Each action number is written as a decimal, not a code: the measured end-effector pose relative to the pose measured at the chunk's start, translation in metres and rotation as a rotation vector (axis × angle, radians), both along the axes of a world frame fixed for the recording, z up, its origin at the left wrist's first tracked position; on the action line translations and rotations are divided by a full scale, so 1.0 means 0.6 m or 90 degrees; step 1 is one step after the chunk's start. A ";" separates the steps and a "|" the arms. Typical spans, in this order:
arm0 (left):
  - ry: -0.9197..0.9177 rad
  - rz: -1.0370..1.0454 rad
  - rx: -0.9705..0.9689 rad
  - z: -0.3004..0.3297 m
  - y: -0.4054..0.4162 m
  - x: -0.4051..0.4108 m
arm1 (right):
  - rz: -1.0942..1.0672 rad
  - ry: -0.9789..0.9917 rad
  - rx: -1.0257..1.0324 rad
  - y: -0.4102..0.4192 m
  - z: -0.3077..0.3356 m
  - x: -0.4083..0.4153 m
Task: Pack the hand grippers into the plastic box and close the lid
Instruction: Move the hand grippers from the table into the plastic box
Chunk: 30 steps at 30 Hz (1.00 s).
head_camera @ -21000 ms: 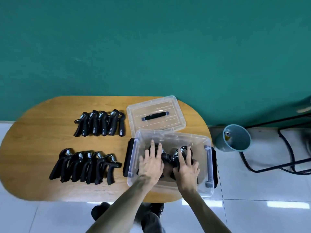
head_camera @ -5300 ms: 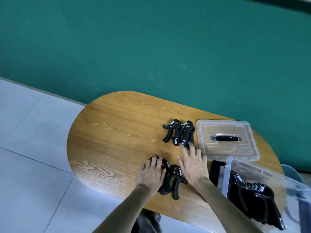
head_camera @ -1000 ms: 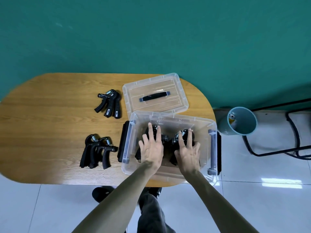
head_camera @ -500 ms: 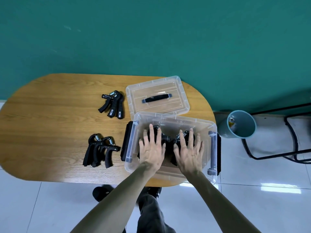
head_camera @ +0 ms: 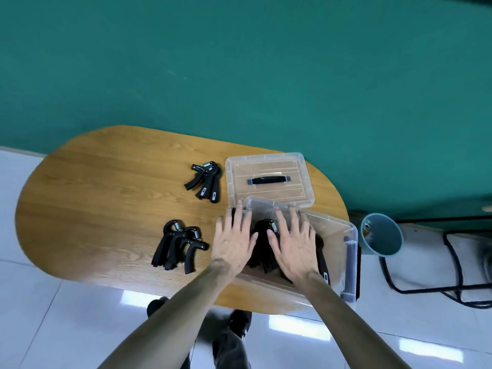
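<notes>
Mid-packing: my left hand (head_camera: 234,239) and right hand (head_camera: 294,245) were flat and spread, holding nothing, over the plastic box (head_camera: 348,237).
Two hand-gripper clusters (head_camera: 178,246) remained mid-tabletop; the lid (head_camera: 267,179) lay at the far edge; next, I judged, the nearer cluster.

Single head view, looking steeply down, table (head_camera: 106,203) near

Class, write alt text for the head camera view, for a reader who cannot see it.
A person's left hand and right hand hover open over a clear plastic box holding black hand grippers on a wooden table. Two small clusters of grippers, one nearer and one farther, remain left of the box, and the lid lies behind it.
</notes>
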<state>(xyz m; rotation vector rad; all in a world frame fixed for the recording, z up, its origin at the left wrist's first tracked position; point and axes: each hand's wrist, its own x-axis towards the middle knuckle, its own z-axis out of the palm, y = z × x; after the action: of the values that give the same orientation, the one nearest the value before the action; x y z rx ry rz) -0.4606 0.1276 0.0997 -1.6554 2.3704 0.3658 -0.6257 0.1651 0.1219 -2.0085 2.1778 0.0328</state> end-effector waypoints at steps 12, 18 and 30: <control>0.026 0.090 0.074 -0.030 -0.012 0.211 | 0.040 0.016 0.015 -0.074 0.015 0.212; 0.031 0.103 0.095 -0.030 -0.031 0.303 | 0.039 0.030 0.031 -0.115 0.010 0.298; 0.036 0.121 0.207 -0.141 -0.019 0.376 | 0.032 0.038 0.094 -0.175 -0.080 0.373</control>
<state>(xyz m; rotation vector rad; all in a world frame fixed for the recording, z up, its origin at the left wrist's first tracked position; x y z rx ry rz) -0.2349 0.1164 0.0151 -1.7309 2.0576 0.7963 -0.4019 0.0603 0.0738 -2.0024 2.0917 0.2553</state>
